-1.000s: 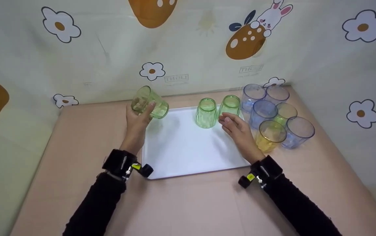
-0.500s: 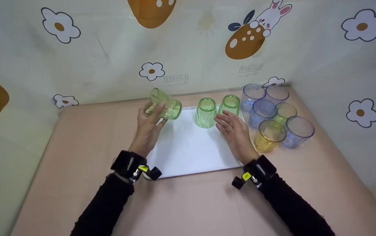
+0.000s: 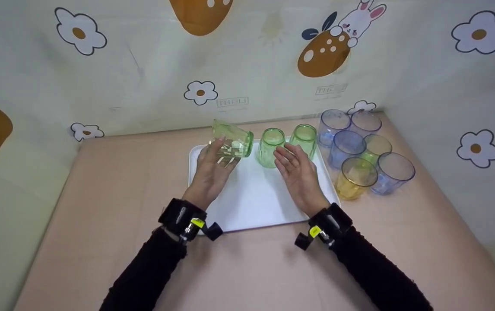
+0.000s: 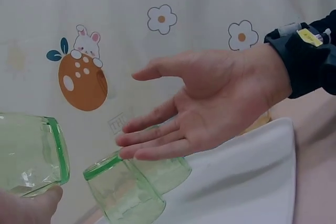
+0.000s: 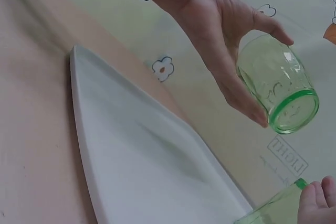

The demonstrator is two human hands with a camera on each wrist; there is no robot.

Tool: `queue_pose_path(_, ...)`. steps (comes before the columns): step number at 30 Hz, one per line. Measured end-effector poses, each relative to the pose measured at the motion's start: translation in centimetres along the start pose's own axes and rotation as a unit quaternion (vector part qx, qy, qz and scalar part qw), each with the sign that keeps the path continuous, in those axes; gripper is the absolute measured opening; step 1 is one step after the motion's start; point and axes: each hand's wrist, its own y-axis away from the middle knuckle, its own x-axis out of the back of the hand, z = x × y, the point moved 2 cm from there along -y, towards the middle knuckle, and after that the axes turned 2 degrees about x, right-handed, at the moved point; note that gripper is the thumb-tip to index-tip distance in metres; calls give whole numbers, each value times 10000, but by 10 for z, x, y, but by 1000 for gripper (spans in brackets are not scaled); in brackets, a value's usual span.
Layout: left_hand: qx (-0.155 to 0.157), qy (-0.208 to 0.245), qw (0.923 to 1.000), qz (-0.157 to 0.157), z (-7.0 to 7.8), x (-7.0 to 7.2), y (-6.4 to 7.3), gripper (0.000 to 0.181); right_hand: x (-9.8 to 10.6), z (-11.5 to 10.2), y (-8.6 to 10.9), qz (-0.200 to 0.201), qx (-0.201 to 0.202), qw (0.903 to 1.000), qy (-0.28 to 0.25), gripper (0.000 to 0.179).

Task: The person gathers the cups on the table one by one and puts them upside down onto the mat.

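Observation:
My left hand [image 3: 211, 177] grips a clear green glass [image 3: 235, 141] above the white tray [image 3: 252, 203]. The glass is tipped on its side, its thick base pointing right and its mouth to the left. In the right wrist view, the thumb and fingers of the left hand [image 5: 210, 38] wrap round the green glass [image 5: 278, 85]. My right hand [image 3: 301, 181] holds nothing, fingers extended and palm turned left. It hovers in front of two green glasses, one [image 3: 268, 149] partly covered by its fingertips, the other [image 3: 306, 134] behind; both stand upside down at the tray's back edge.
Right of the tray several glasses stand mouth up, close together: a yellow one [image 3: 355, 179], a green one [image 3: 377, 149] and blue ones, such as the nearest blue glass [image 3: 390, 175]. A patterned curtain [image 3: 144, 65] rises behind the pinkish tabletop [image 3: 113, 181].
The left hand has carried the green glass rightward over the tray, tipping it closer to level. My right hand has shifted a little left, its fingers now in front of the upside-down glass.

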Motion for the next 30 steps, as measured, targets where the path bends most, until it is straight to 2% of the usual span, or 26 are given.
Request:
queue_pose_path(6, 97, 180, 9992, -339, -11, -5, 2, 69, -14, 13, 3, -320, 70, 9994, -66, 78)
queue_pose_path(10, 207, 293, 9990, -276, -18, -10, 6, 67, -22, 22, 5, -471, 150, 9987, -90, 99)
queue_pose_path(14, 361, 287, 9986, -247, -26, -19, 11, 71, -28, 29, 5, -438, 100, 9990, -11, 125)
queue_pose_path(17, 505, 197, 9980, -322, -32, -24, 14, 75, -32, 32, 6, -370, 67, 9993, 22, 134)
queue_pose_path(22, 683, -3, 9968, -409, -38, -31, 19, 79, -40, 32, 7, -482, 225, 9986, -42, 137)
queue_pose_path(24, 764, -86, 9961, -438, -39, -33, 21, 81, -43, 32, 7, -550, 309, 9980, 81, 135)
queue_pose_path(30, 962, -127, 9940, -512, -42, -36, 23, 85, -46, 32, 7, -479, 292, 9983, 157, 130)
